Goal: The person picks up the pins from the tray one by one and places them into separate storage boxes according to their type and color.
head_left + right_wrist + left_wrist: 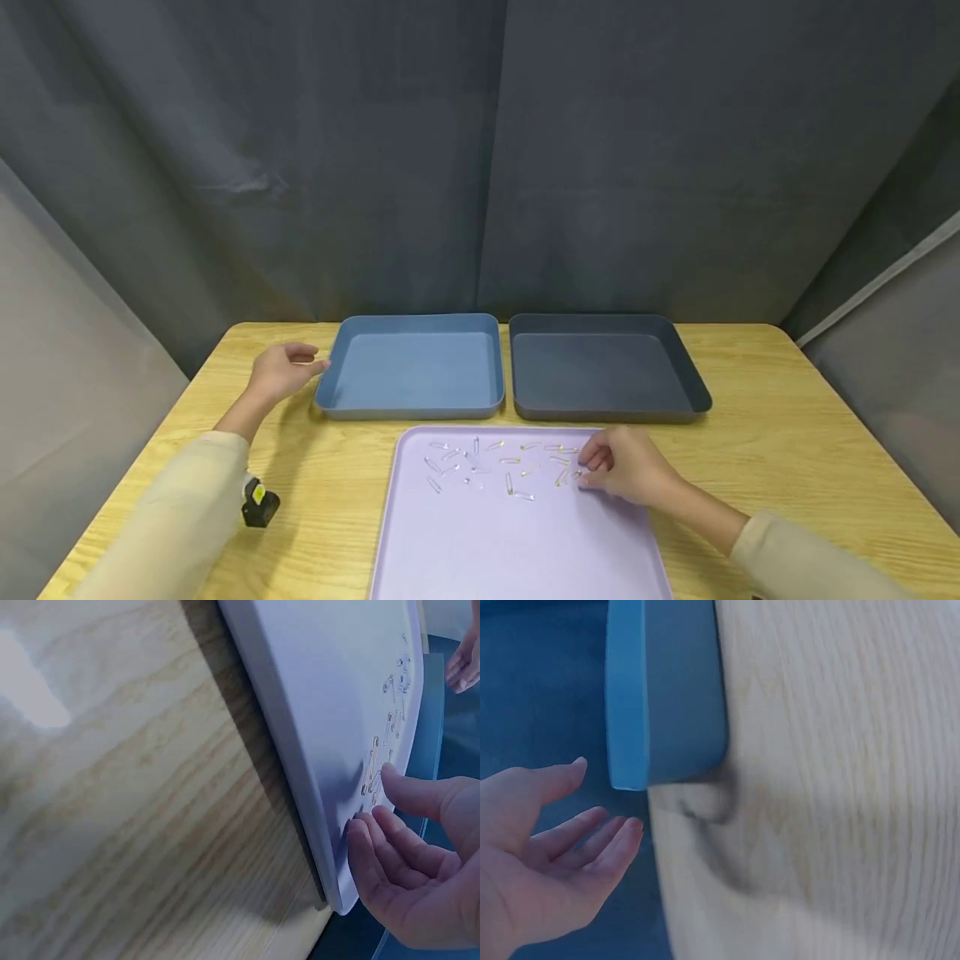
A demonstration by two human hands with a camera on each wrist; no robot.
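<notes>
A lilac tray (517, 542) lies at the table's near edge, with several small safety pins (495, 467) scattered across its far part. My right hand (592, 467) rests on the tray's far right corner, its fingertips beside the rightmost pins. In the right wrist view that hand (390, 829) shows loosely extended fingers holding nothing, close to the pins (373, 761) on the tray (315, 697). My left hand (300, 362) hovers relaxed beside the left rim of a light blue tray (416, 367). The left wrist view shows the left hand (562, 855) just short of that tray's corner (664, 697).
A dark grey-blue tray (603, 367) stands to the right of the light blue one; both show nothing inside. The wooden table (787, 433) is bare at both sides. Grey curtains close off the back and sides. A small black and yellow device (258, 502) hangs at my left sleeve.
</notes>
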